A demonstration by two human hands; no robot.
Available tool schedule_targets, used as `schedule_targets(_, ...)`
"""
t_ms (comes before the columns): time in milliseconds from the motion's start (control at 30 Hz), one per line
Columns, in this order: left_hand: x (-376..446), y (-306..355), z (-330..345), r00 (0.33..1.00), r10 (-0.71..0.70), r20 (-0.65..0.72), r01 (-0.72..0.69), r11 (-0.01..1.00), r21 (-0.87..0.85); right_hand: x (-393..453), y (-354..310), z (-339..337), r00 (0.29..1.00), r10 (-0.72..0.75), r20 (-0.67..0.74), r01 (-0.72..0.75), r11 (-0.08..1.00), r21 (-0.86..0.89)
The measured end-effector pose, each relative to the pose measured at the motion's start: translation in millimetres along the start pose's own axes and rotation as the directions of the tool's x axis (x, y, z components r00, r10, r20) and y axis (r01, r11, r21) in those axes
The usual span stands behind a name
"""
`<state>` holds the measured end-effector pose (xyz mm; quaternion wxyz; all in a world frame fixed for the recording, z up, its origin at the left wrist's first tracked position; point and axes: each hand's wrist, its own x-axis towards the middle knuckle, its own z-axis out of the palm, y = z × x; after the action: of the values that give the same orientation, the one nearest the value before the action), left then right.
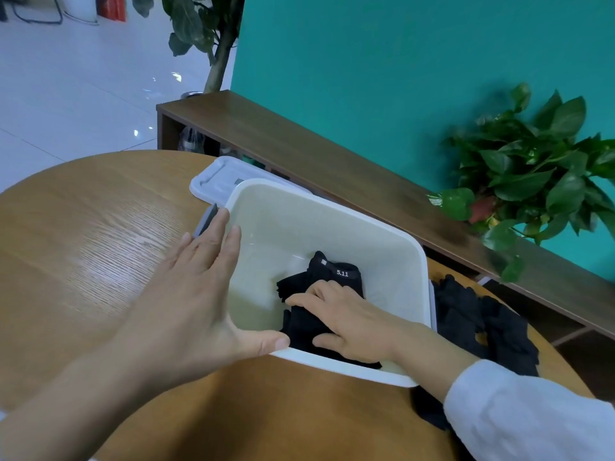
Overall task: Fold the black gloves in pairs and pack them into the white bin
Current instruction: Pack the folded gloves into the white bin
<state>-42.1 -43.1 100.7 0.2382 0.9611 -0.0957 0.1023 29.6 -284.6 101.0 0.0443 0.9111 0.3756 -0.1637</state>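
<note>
Head view: one wide look down over a round wooden surface [100,227].
White bin [392,227]: stands at the far right part of the surface, near its edge, open at the top, pale inside.
Folded gloves [332,274]: a black bundle lying on the bin's floor toward its near wall; a small white "5.11" mark shows on the upper cuff.
Loose gloves [479,321]: a dark heap on the surface just beside the bin's right wall, reaching the surface's right edge.
Right hand [349,314]: reaches over the bin's near rim, palm down, fingers curled over the folded gloves and thumb tucked under their near side, holding them against the bin floor; a white sleeve [519,410] covers the forearm.
Left hand [196,294]: laid flat against the outside of the bin's left wall, fingers straight and close together pointing away, thumb hooked over the near rim.
Lid [213,181]: white, lying at the surface's far edge, partly behind the bin.
Beyond: a low wooden shelf [332,161] along a teal wall, with a leafy plant [532,174] on it.
</note>
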Motion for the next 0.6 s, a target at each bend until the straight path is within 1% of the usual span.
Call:
schedule_targets(133, 1, 3, -3, 1.0, -0.012, 0.026, 0.012, 1.0, 0.015, -17, -2, -10, 0.995, 0.031, -0.09, -0.027, 0.999, 0.04)
schedule_targets(200, 3, 4, -3, 1.0, -0.003, 0.012, 0.003, 1.0, -0.004, -28, -3, -13, 0.992, 0.026, -0.12, -0.025, 1.0, 0.005)
schedule_targets(267, 3, 5, -2, 1.0, 0.005, 0.01, -0.005, 1.0, -0.006, -34, -5, -13, 0.997, 0.018, -0.079, -0.023, 0.998, -0.066)
schedule_targets(333, 2, 6, -2, 1.0, 0.009, 0.019, -0.009, 1.0, -0.003, -35, -5, -11, 1.0, 0.025, -0.015, -0.026, 0.995, -0.098)
schedule_targets(500, -2, 5, -1, 0.999, 0.01, 0.047, -0.012, 0.999, 0.033, -27, -1, 6, 0.99, 0.082, 0.113, -0.077, 0.996, -0.042)
schedule_targets(600, -2, 7, -1, 0.999, -0.001, 0.039, 0.001, 1.0, 0.005, -19, 4, 15, 0.984, 0.093, 0.153, -0.093, 0.996, -0.003)
